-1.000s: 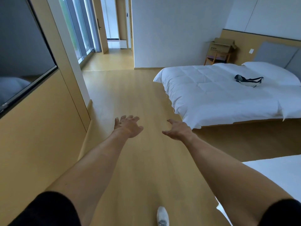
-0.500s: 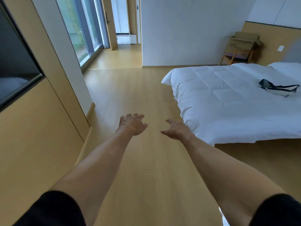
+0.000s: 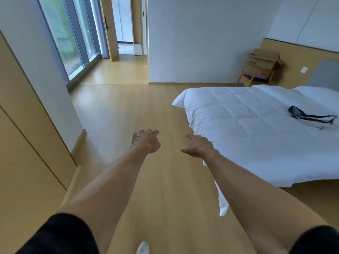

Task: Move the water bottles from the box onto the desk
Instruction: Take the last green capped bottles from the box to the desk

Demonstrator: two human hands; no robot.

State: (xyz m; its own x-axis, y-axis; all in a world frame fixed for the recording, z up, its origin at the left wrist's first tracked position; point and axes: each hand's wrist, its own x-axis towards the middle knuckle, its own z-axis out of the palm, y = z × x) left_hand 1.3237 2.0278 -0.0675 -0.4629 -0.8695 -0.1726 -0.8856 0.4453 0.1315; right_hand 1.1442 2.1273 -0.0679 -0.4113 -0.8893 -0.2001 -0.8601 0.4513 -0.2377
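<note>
An open cardboard box (image 3: 262,59) sits on a small wooden stand (image 3: 254,77) in the far right corner, beyond the bed. Its contents are hidden from here; no water bottles and no desk are in sight. Both my arms stretch forward over the wooden floor. My left hand (image 3: 146,140) is empty, fingers spread and slightly curled. My right hand (image 3: 199,146) is also empty, with its fingers apart, just left of the bed's near corner. The box is far from both hands.
A bed with a white quilt (image 3: 253,129) fills the right side, with a black-and-white pouch (image 3: 310,119) lying on it. Wooden wall panels (image 3: 23,153) and a white pillar line the left. Tall windows (image 3: 67,37) and a doorway (image 3: 126,28) lie ahead. A white shoe (image 3: 143,248) shows at the bottom.
The view has advanced along the floor and swung slightly; the bed and the box appear nearer. Both hands stay outstretched and empty.
</note>
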